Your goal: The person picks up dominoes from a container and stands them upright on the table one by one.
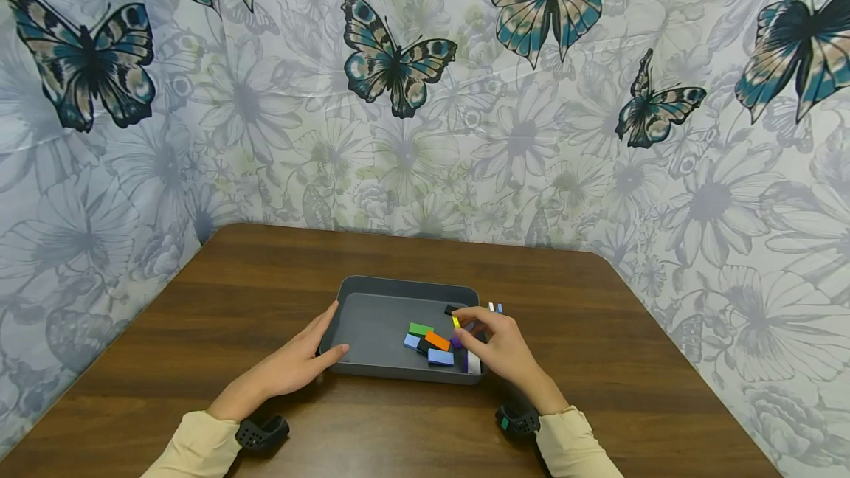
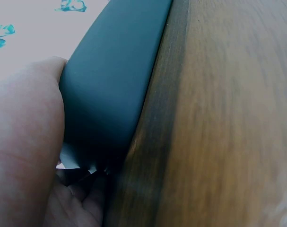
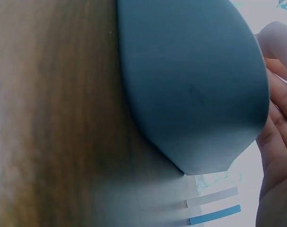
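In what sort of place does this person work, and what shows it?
Probably an indoor spot set up for tabletop recording; the room's exact use is unclear. A wooden table stands before a butterfly-patterned backdrop, and each wrist bears a black device.

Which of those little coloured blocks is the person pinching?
The yellow block: the right hand has it between thumb and finger, whereas the green block and orange block lie untouched in the gray tray.

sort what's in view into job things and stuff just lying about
Likely job:
slim yellow block, pinched by right hand
grey rectangular tray, touched by left hand
multicoloured oblong blocks inside
upright thin white block and blue block outside

Apparently just there:
butterfly-print floral backdrop
black wristbands
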Demonstrator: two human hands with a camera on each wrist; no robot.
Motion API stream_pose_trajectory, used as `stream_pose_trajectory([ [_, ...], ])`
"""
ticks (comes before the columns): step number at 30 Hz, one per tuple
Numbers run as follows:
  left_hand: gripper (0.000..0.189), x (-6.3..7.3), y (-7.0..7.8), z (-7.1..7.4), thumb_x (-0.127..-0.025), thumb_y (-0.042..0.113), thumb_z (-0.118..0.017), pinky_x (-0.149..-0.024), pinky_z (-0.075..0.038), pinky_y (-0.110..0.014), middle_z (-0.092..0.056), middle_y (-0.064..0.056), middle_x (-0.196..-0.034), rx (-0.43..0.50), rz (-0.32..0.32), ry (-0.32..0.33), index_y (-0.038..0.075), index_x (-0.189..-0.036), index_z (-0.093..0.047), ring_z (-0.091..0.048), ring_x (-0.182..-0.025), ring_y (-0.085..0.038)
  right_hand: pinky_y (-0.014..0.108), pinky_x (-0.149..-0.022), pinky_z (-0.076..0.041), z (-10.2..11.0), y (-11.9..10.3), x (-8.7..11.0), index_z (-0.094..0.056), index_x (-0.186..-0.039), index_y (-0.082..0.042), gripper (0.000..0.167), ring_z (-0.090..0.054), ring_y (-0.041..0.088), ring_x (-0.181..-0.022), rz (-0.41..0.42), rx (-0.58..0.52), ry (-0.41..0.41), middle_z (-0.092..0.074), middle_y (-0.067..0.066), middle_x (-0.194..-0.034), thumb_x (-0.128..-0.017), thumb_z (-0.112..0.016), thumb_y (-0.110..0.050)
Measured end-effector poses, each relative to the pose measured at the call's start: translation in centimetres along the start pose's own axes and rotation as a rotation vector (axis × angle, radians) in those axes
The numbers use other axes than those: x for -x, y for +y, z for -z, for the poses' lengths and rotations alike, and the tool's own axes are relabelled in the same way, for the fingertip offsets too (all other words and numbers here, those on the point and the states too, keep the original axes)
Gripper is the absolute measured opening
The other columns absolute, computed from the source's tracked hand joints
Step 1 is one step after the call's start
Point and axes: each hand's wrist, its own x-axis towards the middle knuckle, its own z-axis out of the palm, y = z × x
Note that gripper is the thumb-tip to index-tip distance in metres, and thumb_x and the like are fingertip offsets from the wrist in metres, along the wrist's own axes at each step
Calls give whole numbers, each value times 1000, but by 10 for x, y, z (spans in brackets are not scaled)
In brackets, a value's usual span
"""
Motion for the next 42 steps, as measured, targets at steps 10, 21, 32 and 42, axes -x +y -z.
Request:
stream_pose_trajectory([
  [10,91,1,1,1,-106,55,-51,-117,-25,-68,-4,-20,-172,11,16,-12,11,-167,0,-14,-156,-46,38,-73,-61,0,0,0,-74,-120,-9,30,-70,18,-88,16,-32,62,-76,11,-107,-91,-79,-5],
  [21,92,-1,1,0,-105,56,-51,-118,-23,-68,-2,-18,-173,16,8,-12,11,-167,1,-12,-157,-44,45,-69,-61,-1,3,-2,-74,-116,-4,32,-70,20,-83,41,19,139,-75,7,-104,-86,-80,5],
  [32,93,-1,-2,0,-105,56,-51,-118,-22,-69,-1,-18,-173,23,19,-17,13,-167,3,-11,-157,-44,43,-69,-61,2,6,-2,-75,-116,-7,31,-71,19,-83,62,9,181,-76,7,-103,-86,-80,2],
  [42,93,0,-2,-1,-105,56,-51,-118,-22,-69,-1,-18,-173,25,15,-16,13,-167,3,-11,-157,-44,34,-68,-60,6,8,-2,-74,-117,-9,29,-71,14,-86,58,-18,188,-76,10,-102,-90,-78,-2],
])
